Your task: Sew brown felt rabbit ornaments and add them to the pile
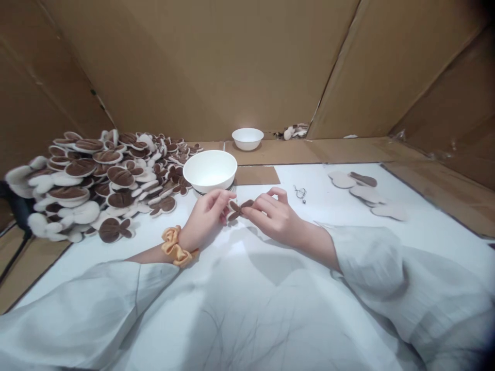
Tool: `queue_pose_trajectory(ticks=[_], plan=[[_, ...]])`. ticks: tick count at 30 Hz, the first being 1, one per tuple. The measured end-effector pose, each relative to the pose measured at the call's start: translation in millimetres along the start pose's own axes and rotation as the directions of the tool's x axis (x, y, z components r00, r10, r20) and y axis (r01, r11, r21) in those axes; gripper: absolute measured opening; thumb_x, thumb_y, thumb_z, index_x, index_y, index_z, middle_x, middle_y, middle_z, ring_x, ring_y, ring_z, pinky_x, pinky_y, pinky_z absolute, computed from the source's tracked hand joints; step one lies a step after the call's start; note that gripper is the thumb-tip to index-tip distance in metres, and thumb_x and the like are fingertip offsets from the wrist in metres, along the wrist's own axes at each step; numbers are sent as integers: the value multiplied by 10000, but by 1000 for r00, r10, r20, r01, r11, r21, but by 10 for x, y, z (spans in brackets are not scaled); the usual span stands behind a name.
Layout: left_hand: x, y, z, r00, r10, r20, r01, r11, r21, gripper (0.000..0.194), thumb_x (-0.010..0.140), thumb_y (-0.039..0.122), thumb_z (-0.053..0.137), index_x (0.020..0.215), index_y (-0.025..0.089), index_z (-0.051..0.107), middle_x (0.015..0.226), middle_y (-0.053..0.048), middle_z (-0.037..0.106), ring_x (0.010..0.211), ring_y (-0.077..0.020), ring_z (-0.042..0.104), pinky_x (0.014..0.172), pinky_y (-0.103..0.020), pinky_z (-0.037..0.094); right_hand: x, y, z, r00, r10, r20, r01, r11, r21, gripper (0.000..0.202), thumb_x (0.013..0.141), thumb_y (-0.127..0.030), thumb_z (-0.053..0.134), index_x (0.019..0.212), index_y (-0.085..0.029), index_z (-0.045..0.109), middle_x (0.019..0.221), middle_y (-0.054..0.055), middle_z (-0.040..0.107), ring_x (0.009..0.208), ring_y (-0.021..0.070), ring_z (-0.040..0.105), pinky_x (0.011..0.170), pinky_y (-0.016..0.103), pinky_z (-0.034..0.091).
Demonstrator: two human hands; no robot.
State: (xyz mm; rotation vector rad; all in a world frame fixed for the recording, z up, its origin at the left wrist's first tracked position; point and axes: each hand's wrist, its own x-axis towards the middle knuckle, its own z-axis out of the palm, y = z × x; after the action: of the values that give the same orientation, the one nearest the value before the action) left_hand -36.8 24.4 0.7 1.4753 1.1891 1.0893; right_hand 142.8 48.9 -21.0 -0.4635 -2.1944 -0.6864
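Note:
Between my two hands, over the white table, is a small brown and white plush fabric piece with rounded lobes. My left hand, with a yellow scrunchie at its wrist, pinches the piece's left side between thumb and fingers. The fingertips of my right hand close on its right side, partly covering it. Just beyond my left hand stands a large white bowl. A small tangle of dark thread or wire lies to the right of my right hand.
A big heap of brown and white rabbit-head-shaped plush pieces covers the left side. Several pale flat pieces lie on the right. Farther back are a smaller white bowl and a small pile of pieces. Cardboard walls enclose the table.

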Motion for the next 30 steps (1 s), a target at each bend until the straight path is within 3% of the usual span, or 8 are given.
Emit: queue_pose_trajectory(ticks=[7, 10, 12, 15, 19, 23, 27, 30], plan=[[-78, 24, 42, 999, 44, -2, -43, 990, 134, 241, 718, 336, 626, 823, 122, 594, 751, -17, 599, 675, -120, 534, 627, -231, 436, 2, -40, 10, 993, 117, -6, -116, 986, 117, 85, 845, -118, 499, 797, -169, 547, 630, -24, 510, 618, 94, 458, 750, 301, 299], [-77, -1, 36, 998, 50, -23, -47, 992, 118, 247, 722, 330, 619, 846, 118, 596, 721, -10, 587, 630, -108, 515, 589, -224, 425, 36, -45, -10, 956, 282, 74, -292, 919, 265, 13, 837, -185, 537, 841, -186, 550, 722, -4, 558, 704, 116, 506, 783, 315, 314], [-69, -17, 28, 998, 56, -36, -52, 993, 105, 245, 723, 330, 617, 844, 117, 593, 709, -6, 581, 602, -98, 502, 569, -218, 415, 75, -32, -40, 882, 439, 172, -471, 795, 382, 169, 791, -266, 603, 922, -182, 539, 835, 33, 567, 797, 148, 518, 771, 312, 352], [-58, -33, 25, 996, 73, -46, -70, 995, 72, 242, 714, 329, 629, 831, 122, 586, 700, -1, 575, 575, -88, 488, 542, -209, 398, 141, -7, -93, 692, 594, 411, -715, 484, 504, 343, 729, -334, 647, 996, -166, 513, 923, 59, 558, 741, 143, 506, 671, 283, 405], [-53, -23, 53, 994, 104, -24, -104, 995, -4, 232, 718, 317, 637, 840, 128, 581, 681, 9, 560, 562, -79, 478, 523, -197, 383, 208, -16, -141, 505, 472, 722, -839, 71, 540, 206, 750, -345, 594, 806, -151, 548, 759, 18, 567, 643, 118, 504, 584, 251, 403], [-53, -1, 89, 994, 105, 30, -104, 994, -29, 243, 742, 326, 622, 874, 124, 585, 658, 6, 555, 566, -82, 480, 516, -191, 383, 236, -44, -171, 433, 435, 789, -832, -145, 536, 215, 743, -351, 593, 758, -141, 554, 709, 14, 572, 614, 111, 531, 522, 228, 400], [-57, -30, 90, 993, 114, -10, -114, 993, -32, 355, 852, 407, 455, 1055, 131, 549, 718, -22, 574, 558, -88, 475, 528, -215, 404, 224, -27, -202, 420, 494, 761, -793, -208, 573, 198, 743, -336, 602, 792, -149, 557, 744, 27, 603, 592, 102, 537, 508, 226, 415], [-59, -69, 88, 988, 149, -23, -149, 989, 9, 387, 871, 407, 420, 1163, 163, 490, 968, -76, 576, 648, -102, 502, 569, -233, 430, 192, -7, -216, 430, 528, 732, -756, -232, 612, 187, 762, -321, 591, 841, -153, 569, 773, 34, 603, 591, 95, 520, 547, 242, 438]])
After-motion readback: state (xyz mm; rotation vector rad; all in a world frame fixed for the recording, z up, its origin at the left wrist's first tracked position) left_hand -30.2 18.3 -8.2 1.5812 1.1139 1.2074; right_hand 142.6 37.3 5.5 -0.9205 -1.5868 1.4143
